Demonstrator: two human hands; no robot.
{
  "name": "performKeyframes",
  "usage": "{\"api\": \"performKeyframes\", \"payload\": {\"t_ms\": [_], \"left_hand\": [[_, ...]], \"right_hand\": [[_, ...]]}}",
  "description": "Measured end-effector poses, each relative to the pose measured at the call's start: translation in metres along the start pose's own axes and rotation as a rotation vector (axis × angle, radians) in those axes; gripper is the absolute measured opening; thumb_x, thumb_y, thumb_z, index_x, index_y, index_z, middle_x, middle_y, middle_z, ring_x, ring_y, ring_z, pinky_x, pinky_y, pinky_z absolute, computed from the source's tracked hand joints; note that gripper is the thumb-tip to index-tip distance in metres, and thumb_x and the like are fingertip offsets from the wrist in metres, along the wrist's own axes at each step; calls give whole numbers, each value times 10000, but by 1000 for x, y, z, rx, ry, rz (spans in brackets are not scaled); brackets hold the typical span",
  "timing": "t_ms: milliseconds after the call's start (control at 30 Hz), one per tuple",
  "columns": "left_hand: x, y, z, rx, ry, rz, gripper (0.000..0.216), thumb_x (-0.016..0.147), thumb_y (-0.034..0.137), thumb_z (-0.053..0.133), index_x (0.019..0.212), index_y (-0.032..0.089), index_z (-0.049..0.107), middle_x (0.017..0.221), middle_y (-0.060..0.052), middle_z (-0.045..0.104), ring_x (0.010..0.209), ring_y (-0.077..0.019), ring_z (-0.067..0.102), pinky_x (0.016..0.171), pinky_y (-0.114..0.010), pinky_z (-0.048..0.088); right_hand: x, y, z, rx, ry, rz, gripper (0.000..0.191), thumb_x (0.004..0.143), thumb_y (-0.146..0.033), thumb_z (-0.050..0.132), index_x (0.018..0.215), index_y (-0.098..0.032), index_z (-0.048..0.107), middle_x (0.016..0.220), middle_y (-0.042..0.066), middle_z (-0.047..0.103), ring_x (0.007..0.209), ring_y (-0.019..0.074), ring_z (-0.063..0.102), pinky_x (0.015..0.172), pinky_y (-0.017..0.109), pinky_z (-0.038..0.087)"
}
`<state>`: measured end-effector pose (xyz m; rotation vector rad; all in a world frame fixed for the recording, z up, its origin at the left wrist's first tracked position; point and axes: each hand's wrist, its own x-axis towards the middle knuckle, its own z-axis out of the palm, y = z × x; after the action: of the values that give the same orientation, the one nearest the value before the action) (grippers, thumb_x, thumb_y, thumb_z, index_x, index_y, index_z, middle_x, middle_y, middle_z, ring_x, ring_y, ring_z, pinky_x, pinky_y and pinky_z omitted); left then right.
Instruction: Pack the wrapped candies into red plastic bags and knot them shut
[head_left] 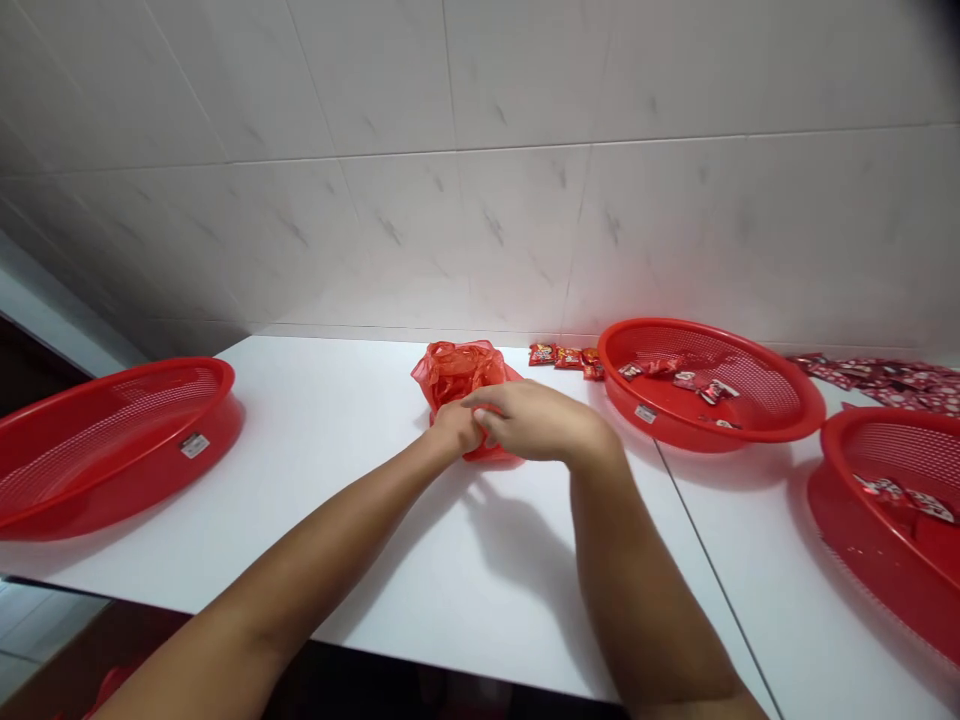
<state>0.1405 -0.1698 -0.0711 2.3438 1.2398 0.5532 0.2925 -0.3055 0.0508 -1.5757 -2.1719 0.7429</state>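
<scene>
A thin red plastic bag [459, 362] stands crumpled in the middle of the white table, its mouth gathered and loose folds spreading at the top. My left hand [457, 424] is closed on the near side of the bag. Reaching in from the right, my right hand [529, 420] crosses partly over the left one, with its fingers bent against the bag's gathered plastic. Both hands touch each other there. The overlapping fingers hide part of the grip, and what lies inside the bag does not show.
A red basket [135, 495] stands at the left. On the right are a red basket [694, 432] and a nearer red basket [862, 530], both with small packets inside. Several red packets [568, 358] lie by the wall, and a packet pile [900, 382] sits far right.
</scene>
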Motion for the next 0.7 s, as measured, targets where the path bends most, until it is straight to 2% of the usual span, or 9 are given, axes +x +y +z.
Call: {"api": "performKeyframes", "payload": {"t_ms": [100,167,267,300,367,433,467,600,700], "left_hand": [[-6,-8,-6,6,21,-103,296,854,244,648,565,201,597,631,-51,664,905,-288,770,840,-369,556],[-7,-12,-20,-41,57,-137,262,890,283,627,643,199,654,673,-71,702,887,-298,774,864,-399,576],[-8,-11,-44,-204,151,-146,353,1012,406,491,849,196,722,817,-85,769,844,-263,777,839,-397,612],[-10,-8,-52,-332,215,-126,375,1026,446,485,918,190,737,878,-93,785,860,-255,777,844,-396,620],[-14,3,-68,-671,376,-41,341,988,486,608,1032,181,757,1027,-111,803,954,-255,774,894,-400,623],[-20,16,-83,-993,520,76,313,900,438,761,1093,193,766,1162,-114,796,1036,-258,763,940,-404,619],[-23,23,-90,-1097,564,135,304,885,416,779,1106,208,767,1209,-105,790,1056,-254,760,948,-401,620],[-31,46,-119,-1262,654,328,253,965,456,652,1108,276,756,1304,-53,764,1193,-263,726,997,-419,621],[-33,55,-139,-1229,698,334,239,1025,446,558,1129,324,736,1367,24,733,1368,-248,634,1082,-425,589]], "right_hand": [[22,6,7,-128,-73,213,268,974,-224,546,1120,-208,769,1023,130,786,877,292,731,704,372,540],[24,15,5,-145,-25,291,258,994,-282,539,1112,-207,756,1040,145,778,861,298,726,672,374,528],[17,27,-4,-121,36,356,290,1023,-401,520,1063,-216,740,1073,134,771,857,282,724,652,357,514],[15,30,-6,-121,43,364,299,1021,-427,526,1037,-215,737,1072,131,770,849,276,722,645,351,507],[14,34,-8,-126,42,365,300,1009,-447,541,1006,-214,729,1065,129,767,835,269,720,632,345,494],[17,36,-7,-115,29,351,284,996,-448,559,997,-214,721,1066,128,765,837,268,722,635,345,489],[19,36,-5,-107,19,339,273,989,-446,569,988,-215,714,1061,127,766,839,268,723,640,346,489],[28,35,2,-128,-26,328,248,974,-420,571,899,-214,687,993,119,763,807,270,721,642,354,483],[32,36,3,-182,-49,341,274,981,-414,560,891,-199,705,997,140,764,816,281,724,650,361,485]]}}
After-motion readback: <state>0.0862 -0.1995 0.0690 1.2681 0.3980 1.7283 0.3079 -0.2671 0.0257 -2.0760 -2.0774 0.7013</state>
